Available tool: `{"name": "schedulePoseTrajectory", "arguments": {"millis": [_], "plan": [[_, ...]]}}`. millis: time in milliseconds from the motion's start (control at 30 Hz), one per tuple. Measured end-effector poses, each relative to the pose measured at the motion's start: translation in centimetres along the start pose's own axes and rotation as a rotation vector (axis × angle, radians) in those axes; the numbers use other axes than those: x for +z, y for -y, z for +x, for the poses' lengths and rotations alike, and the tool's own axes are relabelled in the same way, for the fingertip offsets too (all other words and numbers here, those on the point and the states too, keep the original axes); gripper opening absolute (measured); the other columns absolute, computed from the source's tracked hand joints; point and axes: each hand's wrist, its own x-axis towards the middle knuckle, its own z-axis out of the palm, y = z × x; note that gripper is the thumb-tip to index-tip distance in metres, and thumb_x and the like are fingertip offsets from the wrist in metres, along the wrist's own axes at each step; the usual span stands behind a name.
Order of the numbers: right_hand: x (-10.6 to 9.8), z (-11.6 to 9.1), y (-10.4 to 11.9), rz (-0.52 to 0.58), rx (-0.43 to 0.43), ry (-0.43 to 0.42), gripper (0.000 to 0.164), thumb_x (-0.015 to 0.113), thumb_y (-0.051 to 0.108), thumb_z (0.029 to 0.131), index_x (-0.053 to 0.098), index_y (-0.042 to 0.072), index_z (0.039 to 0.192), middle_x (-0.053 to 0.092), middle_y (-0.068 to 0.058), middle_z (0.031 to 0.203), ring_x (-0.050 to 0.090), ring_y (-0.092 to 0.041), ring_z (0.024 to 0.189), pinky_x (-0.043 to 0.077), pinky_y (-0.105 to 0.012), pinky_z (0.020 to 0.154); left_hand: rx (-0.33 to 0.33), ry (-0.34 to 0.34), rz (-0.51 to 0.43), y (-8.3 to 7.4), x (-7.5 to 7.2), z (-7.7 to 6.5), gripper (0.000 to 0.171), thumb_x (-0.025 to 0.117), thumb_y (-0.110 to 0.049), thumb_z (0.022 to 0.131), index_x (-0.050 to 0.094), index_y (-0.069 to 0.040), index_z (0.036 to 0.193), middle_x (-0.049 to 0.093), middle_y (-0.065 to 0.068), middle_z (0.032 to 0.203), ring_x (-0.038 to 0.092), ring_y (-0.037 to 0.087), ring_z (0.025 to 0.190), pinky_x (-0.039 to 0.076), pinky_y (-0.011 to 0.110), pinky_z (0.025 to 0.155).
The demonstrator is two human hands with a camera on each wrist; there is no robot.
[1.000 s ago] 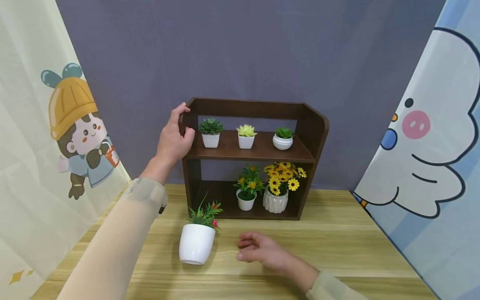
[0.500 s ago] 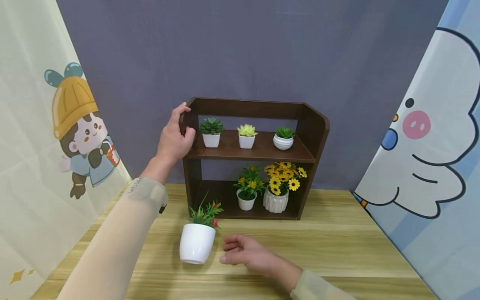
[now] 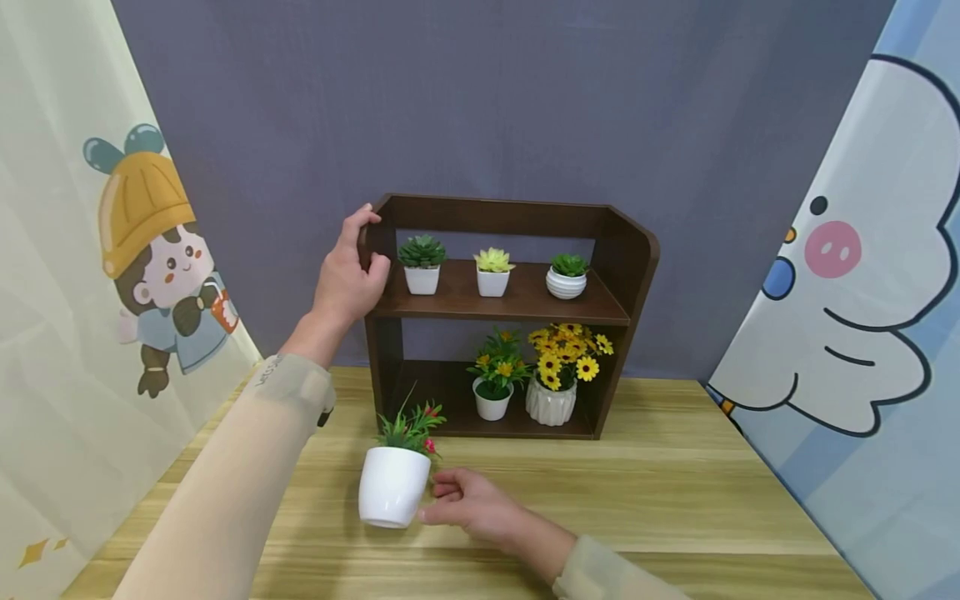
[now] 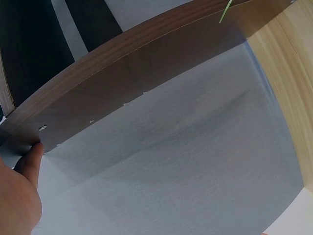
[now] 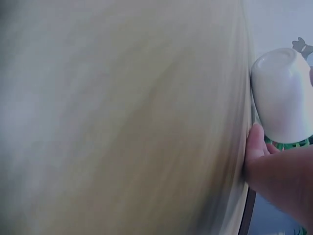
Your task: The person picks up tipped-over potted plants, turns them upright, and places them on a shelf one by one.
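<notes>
A white flowerpot (image 3: pixel 393 487) with green leaves and small red flowers (image 3: pixel 411 433) lies on its side on the wooden table, its plant pointing toward the shelf. Beside it is my right hand (image 3: pixel 480 510), thumb and fingers apart; whether the fingertips touch the pot I cannot tell. The same pot (image 5: pixel 283 100) shows in the right wrist view. My left hand (image 3: pixel 348 279) grips the upper left side panel of the dark brown shelf (image 3: pixel 498 307), thumb on the inner face. In the left wrist view, a finger (image 4: pixel 33 164) presses the panel's outside.
Three small succulents (image 3: pixel 492 273) in white pots stand on the upper tier. On the lower tier are a yellow-flowered plant (image 3: pixel 492 400) and a ribbed pot of yellow daisies (image 3: pixel 552 400). A grey curtain (image 3: pixel 487 100) hangs behind, with printed curtains at both sides.
My right hand has moved left across the table, right up to the flowerpot's side. The left hand keeps its grip on the shelf, and the pot has not moved.
</notes>
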Motion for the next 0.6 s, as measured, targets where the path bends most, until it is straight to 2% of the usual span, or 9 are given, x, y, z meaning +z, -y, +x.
{"name": "schedulePoseTrajectory", "arguments": {"millis": [133, 300, 400, 600], "plan": [[0.7, 0.6, 0.2, -0.004, 0.013, -0.007, 0.074, 0.088, 0.017, 0.089, 0.055, -0.008, 0.151, 0.068, -0.014, 0.134, 0.062, -0.024, 0.116, 0.056, -0.042, 0.101, -0.007, -0.001, -0.008, -0.1, 0.0, 0.0, 0.057, 0.049, -0.012, 0.105, 0.042, -0.022, 0.161, 0.035, -0.005, 0.18, 0.061, 0.04, 0.093, 0.046, 0.05, 0.08], [1.4, 0.9, 0.5, -0.019, 0.015, -0.029, 0.073, 0.089, 0.022, 0.087, 0.059, -0.006, 0.148, 0.069, -0.01, 0.127, 0.061, -0.023, 0.113, 0.054, -0.038, 0.096, -0.016, -0.001, -0.011, -0.2, 0.0, 0.0, 0.057, 0.049, -0.014, 0.105, 0.042, -0.024, 0.161, 0.035, -0.004, 0.18, 0.062, 0.043, 0.099, 0.049, 0.054, 0.084], [1.7, 1.0, 0.7, -0.025, 0.021, -0.048, 0.074, 0.09, 0.026, 0.087, 0.06, -0.007, 0.146, 0.07, -0.01, 0.123, 0.062, -0.024, 0.112, 0.055, -0.041, 0.095, -0.013, -0.004, -0.011, -0.2, 0.0, 0.0, 0.057, 0.05, -0.014, 0.105, 0.042, -0.024, 0.161, 0.036, -0.003, 0.18, 0.062, 0.042, 0.097, 0.048, 0.053, 0.083], [2.2, 1.4, 1.1, -0.014, 0.069, -0.085, 0.075, 0.091, 0.033, 0.089, 0.06, -0.008, 0.144, 0.071, -0.011, 0.122, 0.066, -0.027, 0.116, 0.055, -0.055, 0.104, -0.014, -0.002, -0.013, -0.2, 0.0, -0.1, 0.056, 0.049, -0.013, 0.106, 0.042, -0.022, 0.161, 0.034, -0.005, 0.181, 0.06, 0.04, 0.089, 0.045, 0.049, 0.079]]}}
